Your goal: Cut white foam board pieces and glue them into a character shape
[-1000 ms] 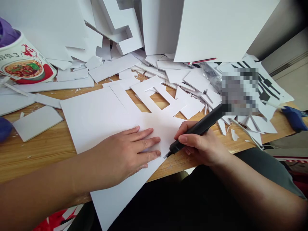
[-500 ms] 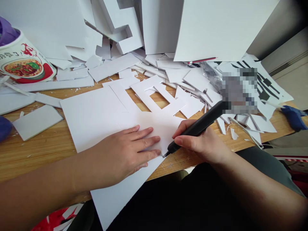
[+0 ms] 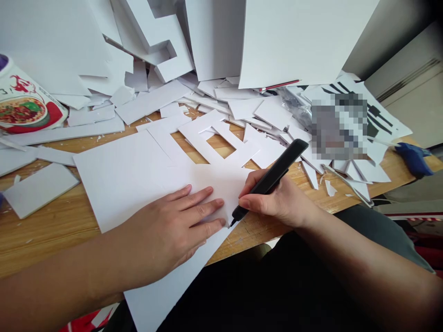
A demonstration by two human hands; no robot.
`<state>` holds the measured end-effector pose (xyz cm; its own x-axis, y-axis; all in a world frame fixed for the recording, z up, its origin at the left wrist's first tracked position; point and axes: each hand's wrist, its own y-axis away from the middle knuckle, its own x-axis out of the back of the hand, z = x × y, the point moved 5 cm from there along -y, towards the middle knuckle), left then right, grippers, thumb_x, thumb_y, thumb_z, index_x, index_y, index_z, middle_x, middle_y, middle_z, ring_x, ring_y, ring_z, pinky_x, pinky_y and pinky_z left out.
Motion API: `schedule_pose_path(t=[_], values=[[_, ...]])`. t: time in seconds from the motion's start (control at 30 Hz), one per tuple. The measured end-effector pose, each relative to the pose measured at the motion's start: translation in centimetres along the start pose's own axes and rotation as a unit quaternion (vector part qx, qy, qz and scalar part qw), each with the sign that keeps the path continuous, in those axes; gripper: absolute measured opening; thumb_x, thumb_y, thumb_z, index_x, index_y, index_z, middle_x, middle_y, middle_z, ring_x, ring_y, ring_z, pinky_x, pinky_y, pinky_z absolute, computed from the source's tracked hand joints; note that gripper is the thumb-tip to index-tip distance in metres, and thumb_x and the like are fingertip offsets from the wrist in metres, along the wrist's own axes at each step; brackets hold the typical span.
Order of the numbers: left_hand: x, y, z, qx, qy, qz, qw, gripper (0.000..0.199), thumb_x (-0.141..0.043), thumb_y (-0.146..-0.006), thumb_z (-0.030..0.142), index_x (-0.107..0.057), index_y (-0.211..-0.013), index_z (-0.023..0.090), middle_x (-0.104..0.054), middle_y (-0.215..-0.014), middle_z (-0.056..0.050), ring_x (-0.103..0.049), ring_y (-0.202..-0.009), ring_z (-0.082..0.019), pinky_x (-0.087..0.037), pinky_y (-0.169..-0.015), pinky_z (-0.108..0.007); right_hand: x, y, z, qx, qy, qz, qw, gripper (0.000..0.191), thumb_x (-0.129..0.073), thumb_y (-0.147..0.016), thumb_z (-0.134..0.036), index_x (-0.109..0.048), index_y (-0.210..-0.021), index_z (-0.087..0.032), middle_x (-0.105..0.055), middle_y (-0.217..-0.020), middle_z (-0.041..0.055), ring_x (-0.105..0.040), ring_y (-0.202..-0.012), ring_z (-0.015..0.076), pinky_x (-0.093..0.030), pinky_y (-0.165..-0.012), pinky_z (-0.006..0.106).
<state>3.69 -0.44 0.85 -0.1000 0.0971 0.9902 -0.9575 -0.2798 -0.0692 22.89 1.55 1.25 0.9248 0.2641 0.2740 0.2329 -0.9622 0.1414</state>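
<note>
As right hand point(image 3: 282, 200) grips, 1 black tool point(image 3: 275, 173)

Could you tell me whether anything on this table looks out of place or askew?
White offcuts lie jumbled across the wooden table, which looks messy, and the large sheet under the left hand juts askew past the near edge.

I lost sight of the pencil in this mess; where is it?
The red pencil lies at the table's back, along the large white upright board's bottom edge.
</note>
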Motion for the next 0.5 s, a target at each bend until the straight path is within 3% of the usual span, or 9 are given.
schedule_pose_path(t=[0.23,0.5], values=[[0.17,-0.19,0.19,-0.006,-0.015,0.001,1.0,0.041,-0.047,-0.094,0.019,-0.053,-0.134,0.025,-0.053,-0.143,-0.001,-0.046,-0.133,-0.027,-0.038,-0.109,-0.047,0.27,0.08,0.38,0.001,-0.021,0.006,1.0,0.02,-0.075,-0.069,-0.031,-0.064,-0.062,-0.016,-0.055,-0.053,-0.0029,-0.045,-0.049,0.0082,-0.035,-0.045,0.021],[-0.23,-0.11,0.89,0.019,-0.01,-0.001,1.0,0.046,-0.056,-0.087,0.023,-0.053,-0.133,0.027,-0.048,-0.147,-0.004,-0.043,-0.133,-0.033,-0.035,-0.107,-0.053,-0.02,-0.07,-0.12,-0.02,-0.013,-0.017,1.0,0.018,-0.076,-0.065,-0.029,-0.062,-0.061,-0.017,-0.06,-0.059,-0.0011,-0.052,-0.056,0.0108,-0.041,-0.05,0.021]])
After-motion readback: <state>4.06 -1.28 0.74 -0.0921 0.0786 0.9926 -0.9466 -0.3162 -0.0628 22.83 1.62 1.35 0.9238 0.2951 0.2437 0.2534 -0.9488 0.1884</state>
